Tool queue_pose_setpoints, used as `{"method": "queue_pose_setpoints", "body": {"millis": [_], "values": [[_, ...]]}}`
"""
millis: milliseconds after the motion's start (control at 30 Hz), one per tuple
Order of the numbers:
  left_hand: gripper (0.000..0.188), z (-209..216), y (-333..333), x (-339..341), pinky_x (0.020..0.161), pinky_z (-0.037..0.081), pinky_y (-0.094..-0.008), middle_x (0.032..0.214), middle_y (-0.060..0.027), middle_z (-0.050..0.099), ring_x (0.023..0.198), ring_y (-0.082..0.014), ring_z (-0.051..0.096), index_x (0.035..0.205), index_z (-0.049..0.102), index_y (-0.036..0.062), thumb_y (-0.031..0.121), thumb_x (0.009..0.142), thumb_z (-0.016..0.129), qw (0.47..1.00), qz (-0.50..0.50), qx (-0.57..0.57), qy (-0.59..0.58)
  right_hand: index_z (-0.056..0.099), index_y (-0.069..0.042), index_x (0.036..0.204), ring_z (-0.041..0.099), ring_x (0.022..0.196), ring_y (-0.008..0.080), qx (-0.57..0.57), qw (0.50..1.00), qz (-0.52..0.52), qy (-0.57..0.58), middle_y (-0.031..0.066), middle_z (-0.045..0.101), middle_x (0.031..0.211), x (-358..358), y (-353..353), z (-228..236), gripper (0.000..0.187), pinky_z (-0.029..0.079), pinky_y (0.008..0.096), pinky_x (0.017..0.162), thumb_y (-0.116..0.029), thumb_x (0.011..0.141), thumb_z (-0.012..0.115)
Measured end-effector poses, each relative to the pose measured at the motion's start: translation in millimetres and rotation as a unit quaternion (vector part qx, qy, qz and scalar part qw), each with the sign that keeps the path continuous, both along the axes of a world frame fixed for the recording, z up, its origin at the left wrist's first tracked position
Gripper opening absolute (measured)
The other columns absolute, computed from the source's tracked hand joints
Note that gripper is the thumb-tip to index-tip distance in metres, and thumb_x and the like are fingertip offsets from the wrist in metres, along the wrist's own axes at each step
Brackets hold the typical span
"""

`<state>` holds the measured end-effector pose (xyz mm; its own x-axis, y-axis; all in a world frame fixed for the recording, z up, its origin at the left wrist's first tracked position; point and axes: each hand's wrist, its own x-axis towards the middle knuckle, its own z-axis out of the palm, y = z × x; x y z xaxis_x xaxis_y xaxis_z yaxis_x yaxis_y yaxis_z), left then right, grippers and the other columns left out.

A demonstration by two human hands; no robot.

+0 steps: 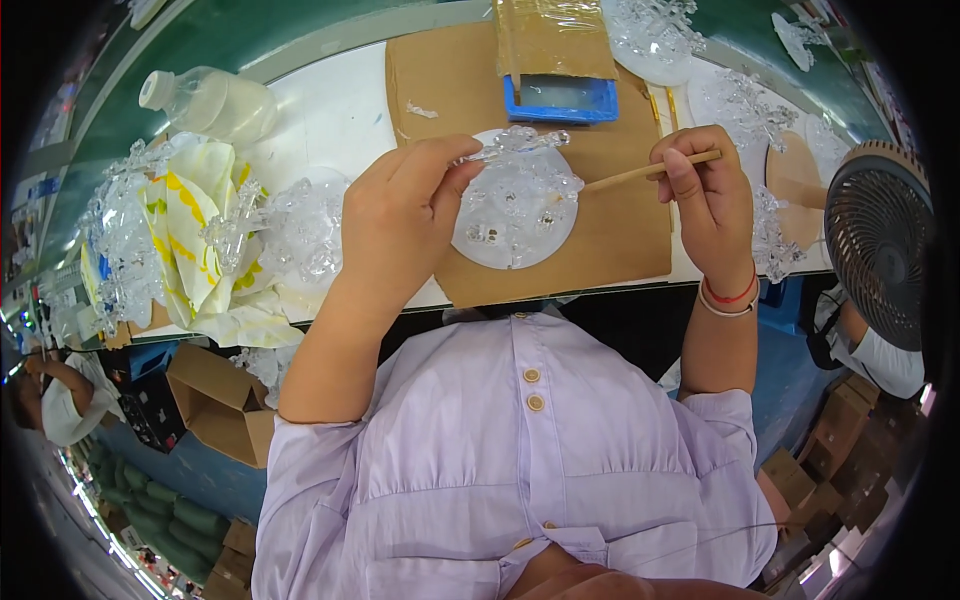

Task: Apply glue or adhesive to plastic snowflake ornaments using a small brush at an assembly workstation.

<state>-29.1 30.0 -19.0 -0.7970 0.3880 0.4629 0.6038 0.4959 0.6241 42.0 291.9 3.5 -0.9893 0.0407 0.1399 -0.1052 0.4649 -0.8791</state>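
My left hand (405,205) pinches a clear, branching plastic piece (527,141) between thumb and fingertips. The piece lies over the far edge of a round, frosted white disc (505,252), which has small clear ornaments across its face. Between the thumb and fingers of my right hand (708,195) is a thin wooden stick (625,179). Its far end points left and meets the disc's right edge; whether the tip touches it I cannot tell. Under the disc lies a brown cardboard sheet (615,245).
Behind the disc stands a blue tray (585,112), partly covered by taped cardboard (560,40). Left are a capped bottle (225,103), a crumpled yellow-white wrapper (200,215) and clear plastic pieces (305,225). A black fan (885,240) stands right. Below left is an open carton (220,395).
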Motion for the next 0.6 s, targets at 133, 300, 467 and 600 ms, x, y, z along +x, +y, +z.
{"method": "queue_pose_setpoints", "body": {"millis": [133,300,467,600], "values": [[0.013,0,2,1,0.06,0.051,-0.0318,0.08,-0.0083,0.068,0.069,-0.0244,0.064,0.09,0.067,0.0077,0.007,0.078,0.072,1.0,-0.004,0.004,-0.008,0.049,-0.002,0.097,0.047,0.064,0.0056,0.006,0.999,-0.026,0.033,0.006,0.057,0.086,7,-2,-5,0.008,0.041,0.018,0.06,-0.01,0.099,0.047],[0.014,0,2,0,0.061,0.051,-0.0309,0.082,-0.0075,0.069,0.071,-0.0223,0.066,0.09,0.068,0.0073,0.007,0.078,0.073,1.0,0.009,0.002,-0.024,0.048,-0.001,0.096,0.049,0.063,0.0062,0.055,0.992,-0.032,0.107,0.0069,0.059,0.086,6,-1,-8,0.007,0.041,0.0191,0.058,-0.008,0.098,0.048],[0.013,3,3,2,0.063,0.052,-0.0297,0.083,-0.0068,0.07,0.072,-0.0209,0.067,0.091,0.068,0.007,0.008,0.079,0.074,0.999,0.016,0.0,-0.047,0.048,-0.001,0.095,0.05,0.061,0.0068,0.088,0.991,-0.011,0.102,0.0074,0.06,0.083,15,-2,-3,0.007,0.042,0.0199,0.057,-0.008,0.097,0.05],[0.013,2,3,2,0.063,0.052,-0.0296,0.084,-0.007,0.07,0.072,-0.021,0.067,0.091,0.068,0.0069,0.008,0.079,0.074,0.999,0.015,-0.003,-0.035,0.047,-0.001,0.095,0.05,0.059,0.0077,0.088,0.988,0.012,0.13,0.0089,0.06,0.081,17,-6,-10,0.008,0.042,0.0198,0.057,-0.007,0.096,0.051]]}}
